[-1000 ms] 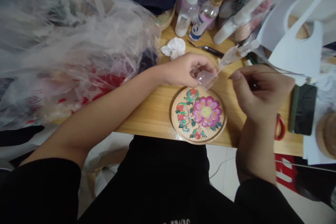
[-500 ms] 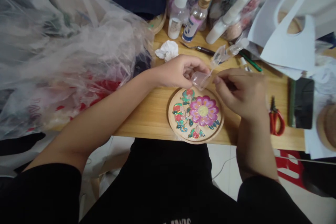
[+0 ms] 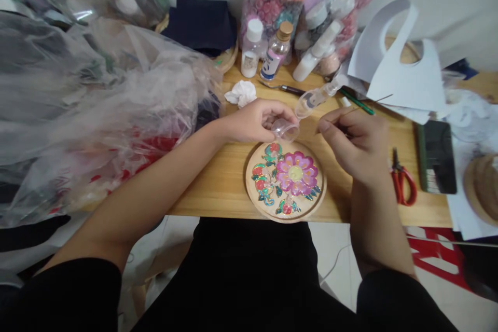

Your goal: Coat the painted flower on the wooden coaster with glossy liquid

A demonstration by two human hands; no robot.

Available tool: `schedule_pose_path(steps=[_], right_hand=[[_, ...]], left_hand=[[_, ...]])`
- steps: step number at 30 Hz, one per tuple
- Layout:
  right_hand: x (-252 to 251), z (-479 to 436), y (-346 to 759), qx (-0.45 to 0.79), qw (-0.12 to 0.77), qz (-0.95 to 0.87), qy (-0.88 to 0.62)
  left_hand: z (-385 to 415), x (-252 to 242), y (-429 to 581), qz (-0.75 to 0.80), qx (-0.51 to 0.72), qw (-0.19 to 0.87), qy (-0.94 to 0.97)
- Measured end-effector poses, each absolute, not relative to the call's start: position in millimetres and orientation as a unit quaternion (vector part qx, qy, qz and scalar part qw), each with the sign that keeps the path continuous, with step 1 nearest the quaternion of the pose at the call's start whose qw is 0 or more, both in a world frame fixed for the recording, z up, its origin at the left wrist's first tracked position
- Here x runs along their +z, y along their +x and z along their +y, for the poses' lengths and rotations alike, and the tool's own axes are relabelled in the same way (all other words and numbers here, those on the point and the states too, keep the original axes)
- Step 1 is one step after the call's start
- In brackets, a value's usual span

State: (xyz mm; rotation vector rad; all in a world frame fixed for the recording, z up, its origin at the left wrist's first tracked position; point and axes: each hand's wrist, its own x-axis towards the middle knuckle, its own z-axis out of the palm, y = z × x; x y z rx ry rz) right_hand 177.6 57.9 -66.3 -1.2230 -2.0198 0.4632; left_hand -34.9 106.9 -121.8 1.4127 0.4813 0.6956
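My left hand [image 3: 264, 119] has its thumb and fingers closed around a small clear plastic cup [image 3: 286, 130], tilted above the far edge of a round wooden plate [image 3: 249, 192]. On the plate is a raised, glossy design of a pink flower [image 3: 298, 173] with green leaves and red fruits, outlined in gold. To the right of the cup, my right hand [image 3: 356, 137] pinches a thin stick [image 3: 383, 99], whose rear end sticks out behind the fingers. Its tip is too fine to make out. Just beyond the hands lies a clear plastic container [image 3: 313, 101].
A crumpled tissue [image 3: 241, 94], a dark-handled tool [image 3: 292, 90] and bottles [image 3: 275, 52] stand or lie behind my hands. Red-handled snips [image 3: 404, 187] and a phone [image 3: 438, 158] are at right, below white paper cutouts [image 3: 404, 83]. Plastic bags [image 3: 116, 88] fill the left side.
The view has tilted upward. My right hand has drawn slightly away from the cup, leaving a wider gap, and the stick shows more clearly. My left hand keeps the cup.
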Motion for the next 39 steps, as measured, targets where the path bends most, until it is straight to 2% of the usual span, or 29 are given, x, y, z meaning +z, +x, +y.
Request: schedule_pose_path(steps=[3,7,13,33,36,39], right_hand=[[-60.0,55.9,178.5,0.233,0.326,-0.803,-0.442],[-55.1,54.8,176.2,0.311,0.221,-0.851,-0.361],[-61.4,54.4,171.3,0.321,0.155,-0.873,-0.334],[-62.4,54.1,167.0,0.317,0.152,-0.871,-0.343],[-58.4,52.7,167.8,0.32,0.179,-0.858,-0.359],[-56.3,52.0,173.1,0.31,0.247,-0.832,-0.387]], left_hand=[[107.0,-122.2,-34.2,0.226,0.316,0.671,0.632],[108.0,-121.4,-33.5,0.228,0.316,0.666,0.636],[108.0,-118.8,-31.8,0.246,0.32,0.67,0.623],[107.9,-117.1,-29.3,0.267,0.297,0.661,0.636],[109.2,-120.7,-30.4,0.25,0.302,0.668,0.632],[110.4,-123.6,-31.5,0.239,0.301,0.668,0.637]])
